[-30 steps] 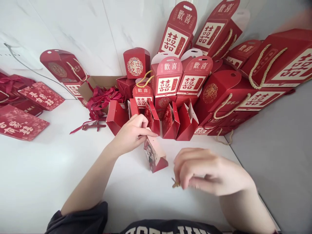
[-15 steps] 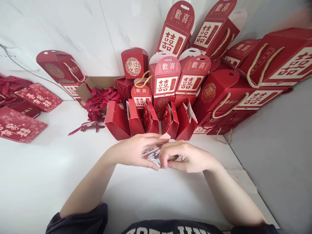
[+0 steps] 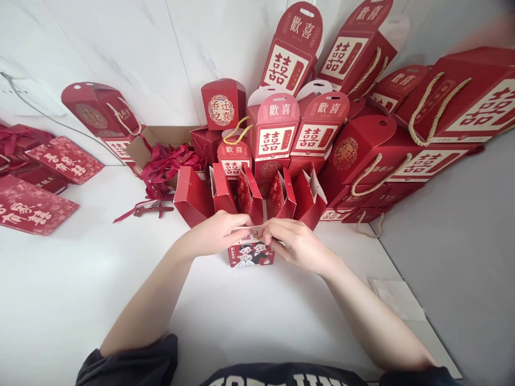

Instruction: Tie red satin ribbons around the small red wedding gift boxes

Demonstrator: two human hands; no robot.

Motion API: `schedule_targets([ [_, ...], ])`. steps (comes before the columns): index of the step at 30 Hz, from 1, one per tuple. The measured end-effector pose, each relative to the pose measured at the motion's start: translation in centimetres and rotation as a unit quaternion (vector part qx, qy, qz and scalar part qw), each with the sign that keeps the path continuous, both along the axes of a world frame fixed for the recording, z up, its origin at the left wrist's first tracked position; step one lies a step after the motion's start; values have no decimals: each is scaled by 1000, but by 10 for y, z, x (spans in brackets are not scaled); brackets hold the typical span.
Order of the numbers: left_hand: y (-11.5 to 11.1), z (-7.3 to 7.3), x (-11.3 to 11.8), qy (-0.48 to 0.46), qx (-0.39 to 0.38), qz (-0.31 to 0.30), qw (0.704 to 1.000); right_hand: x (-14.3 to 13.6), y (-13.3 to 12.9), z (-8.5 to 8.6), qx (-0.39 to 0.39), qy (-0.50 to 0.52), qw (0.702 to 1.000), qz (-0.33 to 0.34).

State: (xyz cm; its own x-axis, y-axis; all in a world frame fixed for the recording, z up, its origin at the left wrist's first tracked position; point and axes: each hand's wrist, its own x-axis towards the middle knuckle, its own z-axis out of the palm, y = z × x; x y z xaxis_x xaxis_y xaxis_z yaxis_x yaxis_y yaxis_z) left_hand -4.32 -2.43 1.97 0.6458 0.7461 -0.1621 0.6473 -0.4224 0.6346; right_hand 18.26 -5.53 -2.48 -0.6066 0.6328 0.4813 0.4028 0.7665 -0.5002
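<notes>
A small red gift box (image 3: pixel 252 255) with a cartoon bride and groom on its front stands upright on the white table, its picture facing me. My left hand (image 3: pixel 221 233) grips its top edge from the left, fingers closed over it. At the top right edge, my right hand (image 3: pixel 295 241) pinches the box with bent fingers. The fingers cover part of the box's top. Right behind both hands is a row of open-topped red gift bags (image 3: pixel 197 198), close to my fingertips.
Stacked red boxes with rope handles (image 3: pixel 374 150) fill the back right. A cardboard box (image 3: pixel 140 153) holds dark red ribbons (image 3: pixel 171 161), and a ribbon piece (image 3: pixel 153 210) lies before it. Flat red bags (image 3: pixel 36 206) lie at the left. A grey wall (image 3: pixel 454 241) borders the right.
The small box has been turned upright, so its couple picture now faces me. Both hands have moved slightly up to its top edge, and the right hand has shifted left.
</notes>
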Motion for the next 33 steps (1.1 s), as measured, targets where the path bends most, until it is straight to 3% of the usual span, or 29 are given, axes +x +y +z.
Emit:
schedule_targets([
  [6,-4,-2,4,-11,-22,-26,999,-4,-5,-3,54,-42,997,-47],
  [17,-10,-5,11,-19,-10,-17,1000,-12,-15,4,77,-69,985,-141],
  [23,-10,-8,11,-57,-15,-21,998,-10,-17,12,21,-34,989,-145],
  [27,-6,-9,11,-102,57,-53,992,-7,-15,13,4,1,991,-135],
  [30,-4,-7,10,-115,106,-73,985,-3,-15,18,-34,71,991,-104],
  [33,-5,-5,10,-121,75,-62,988,1,-17,24,-79,144,982,-94],
])
